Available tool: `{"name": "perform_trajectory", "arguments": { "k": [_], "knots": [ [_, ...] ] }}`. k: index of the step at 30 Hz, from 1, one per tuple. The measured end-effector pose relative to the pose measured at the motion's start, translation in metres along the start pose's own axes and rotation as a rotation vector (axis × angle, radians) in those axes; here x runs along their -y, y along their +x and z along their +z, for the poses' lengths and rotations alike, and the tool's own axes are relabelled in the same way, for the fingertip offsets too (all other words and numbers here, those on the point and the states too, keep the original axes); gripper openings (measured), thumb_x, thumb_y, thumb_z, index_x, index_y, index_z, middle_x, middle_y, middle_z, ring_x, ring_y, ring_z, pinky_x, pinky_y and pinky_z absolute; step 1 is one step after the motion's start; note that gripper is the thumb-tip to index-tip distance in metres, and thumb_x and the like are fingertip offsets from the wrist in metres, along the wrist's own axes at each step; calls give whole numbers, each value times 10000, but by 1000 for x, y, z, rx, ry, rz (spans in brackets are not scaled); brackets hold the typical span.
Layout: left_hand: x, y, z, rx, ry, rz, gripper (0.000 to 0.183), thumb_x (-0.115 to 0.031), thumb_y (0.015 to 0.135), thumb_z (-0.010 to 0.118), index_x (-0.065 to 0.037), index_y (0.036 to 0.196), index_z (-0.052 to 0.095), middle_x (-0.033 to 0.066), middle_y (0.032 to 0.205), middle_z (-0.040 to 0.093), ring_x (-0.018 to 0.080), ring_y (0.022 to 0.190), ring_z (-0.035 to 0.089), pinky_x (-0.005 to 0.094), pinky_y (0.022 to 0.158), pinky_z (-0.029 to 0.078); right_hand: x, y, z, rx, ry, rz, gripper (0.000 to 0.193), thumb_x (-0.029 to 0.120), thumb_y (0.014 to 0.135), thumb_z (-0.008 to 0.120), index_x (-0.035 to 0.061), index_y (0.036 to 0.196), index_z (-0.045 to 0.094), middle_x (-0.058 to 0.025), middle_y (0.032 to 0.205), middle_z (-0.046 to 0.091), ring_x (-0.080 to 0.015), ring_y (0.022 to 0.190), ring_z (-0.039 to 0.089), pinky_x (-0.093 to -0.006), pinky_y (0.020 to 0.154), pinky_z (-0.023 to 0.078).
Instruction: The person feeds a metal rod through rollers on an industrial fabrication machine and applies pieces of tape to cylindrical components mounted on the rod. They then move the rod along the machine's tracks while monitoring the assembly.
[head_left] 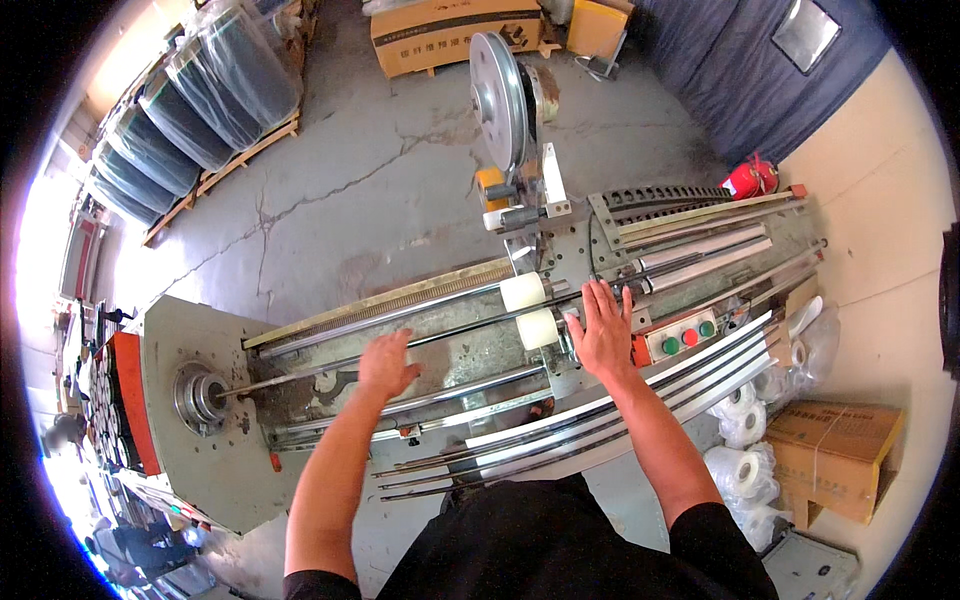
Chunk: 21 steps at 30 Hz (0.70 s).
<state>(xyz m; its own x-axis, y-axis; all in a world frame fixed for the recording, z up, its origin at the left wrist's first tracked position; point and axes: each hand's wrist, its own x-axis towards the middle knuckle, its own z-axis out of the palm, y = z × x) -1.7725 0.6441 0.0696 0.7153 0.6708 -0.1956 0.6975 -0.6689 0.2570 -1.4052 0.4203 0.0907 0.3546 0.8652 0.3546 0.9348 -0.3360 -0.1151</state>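
The long grey machine bed (470, 360) lies slantwise across the middle of the view, just in front of the person. The right hand (600, 330) lies flat on the carriage (560, 370), fingers spread apart, just beside two white rollers (530, 310). The left hand (388, 362) rests over the thin steel rods (330, 375) in the middle of the bed; its fingers are slightly bent and close together, and it is not clear if they grip anything. The rods run to a round chuck (200, 397) at the left end. A control box with green and red buttons (685, 337) sits right of the carriage. Behind it a big metal wheel (500, 95) stands upright. The floor (350, 180) is cracked grey concrete. On it stand wrapped dark rolls on pallets (190, 110), cardboard boxes (450, 35) and a red fire extinguisher (752, 178).
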Motion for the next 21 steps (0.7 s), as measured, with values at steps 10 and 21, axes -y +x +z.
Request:
{"name": "perform_trajectory", "arguments": {
  "k": [10, 21],
  "knots": [
    [190, -76, -9, -4, 109, -311, 426, -469, 804, 856, -108, 1025, 807, 187, 1064, 798, 425, 1041, 750, 539, 928, 595, -4, -2, 5, -30, 26, 28, 632, 403, 1055, 645, -33, 1507, 571, -207, 1579, 575, -360, 1545, 461, -607, 1335, 183],
    [45, 6, 0, 219, 219, -385, 568, -605, 850, 795, -227, 1274, 805, 118, 1270, 790, 363, 1191, 739, 509, 1014, 594, -19, 3, 5, 58, 115, -83, 700, 452, 1059, 575, -51, 1543, 538, -222, 1612, 543, -376, 1578, 416, -708, 1311, 93]
  ]
}}
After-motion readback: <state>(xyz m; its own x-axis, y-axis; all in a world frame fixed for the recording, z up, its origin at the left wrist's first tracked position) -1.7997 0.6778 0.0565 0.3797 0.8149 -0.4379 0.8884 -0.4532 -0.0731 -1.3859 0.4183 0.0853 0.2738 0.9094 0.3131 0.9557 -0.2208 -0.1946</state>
